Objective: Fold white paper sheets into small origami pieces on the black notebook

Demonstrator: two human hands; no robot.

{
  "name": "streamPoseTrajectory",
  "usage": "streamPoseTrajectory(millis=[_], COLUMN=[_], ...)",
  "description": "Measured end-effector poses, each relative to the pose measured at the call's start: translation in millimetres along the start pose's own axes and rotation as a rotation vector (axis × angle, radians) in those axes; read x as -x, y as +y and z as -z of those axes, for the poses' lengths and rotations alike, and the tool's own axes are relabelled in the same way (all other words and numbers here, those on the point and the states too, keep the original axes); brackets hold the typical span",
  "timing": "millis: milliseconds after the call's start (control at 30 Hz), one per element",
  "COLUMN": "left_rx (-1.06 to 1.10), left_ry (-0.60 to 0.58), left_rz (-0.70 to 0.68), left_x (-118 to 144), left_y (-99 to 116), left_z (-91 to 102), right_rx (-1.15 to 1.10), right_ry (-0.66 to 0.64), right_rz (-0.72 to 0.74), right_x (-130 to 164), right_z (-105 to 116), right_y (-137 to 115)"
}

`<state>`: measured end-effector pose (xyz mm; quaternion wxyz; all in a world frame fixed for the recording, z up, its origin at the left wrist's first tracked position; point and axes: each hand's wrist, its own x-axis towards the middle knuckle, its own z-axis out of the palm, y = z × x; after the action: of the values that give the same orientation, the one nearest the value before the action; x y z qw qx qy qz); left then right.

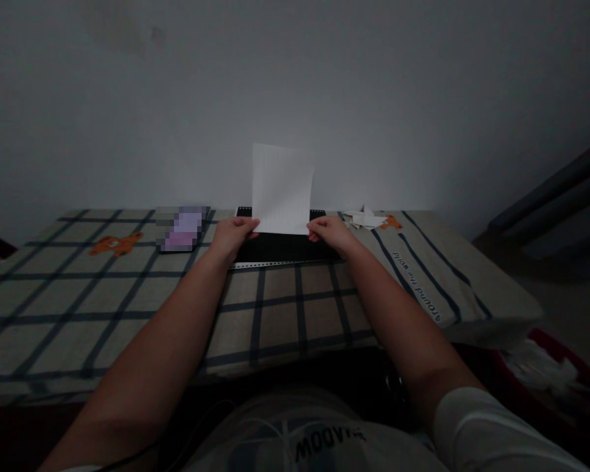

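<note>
A sheet of white lined paper (282, 187) is held upright above the table, its upper edge bending slightly. My left hand (235, 235) pinches the lower left corner between thumb and fingers. At the lower right corner, my right hand (329, 235) grips the sheet the same way. Below the paper lies a flat black sheet or pad (285, 249) with rows of small holes along its white edges. To the right of my right hand rests a folded white paper piece (365, 217) with pointed parts.
A checked cloth (177, 328) with dark stripes covers the table. At the left lies a phone-like device (184, 228) with a blurred screen. A pale wall (295, 78) rises behind the table. A red container (570, 367) with crumpled white stuff stands at the lower right.
</note>
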<state>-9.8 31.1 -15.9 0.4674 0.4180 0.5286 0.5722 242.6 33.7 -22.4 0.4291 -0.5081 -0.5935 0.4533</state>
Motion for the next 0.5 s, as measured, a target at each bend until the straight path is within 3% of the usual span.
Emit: streamPoseTrajectory(millis=[367,500], left_rx=[0.08,0.086], left_ry=[-0.088,-0.185], left_rz=[0.079,0.139], left_x=[-0.2,0.3], left_y=[3.0,4.4], left_z=[3.2,5.8], right_rx=[-0.037,-0.002], right_ry=[0.075,0.106], right_rz=[-0.02,-0.011], right_x=[0.6,1.0], right_z=[2.0,4.3], right_y=[-1.0,-2.4])
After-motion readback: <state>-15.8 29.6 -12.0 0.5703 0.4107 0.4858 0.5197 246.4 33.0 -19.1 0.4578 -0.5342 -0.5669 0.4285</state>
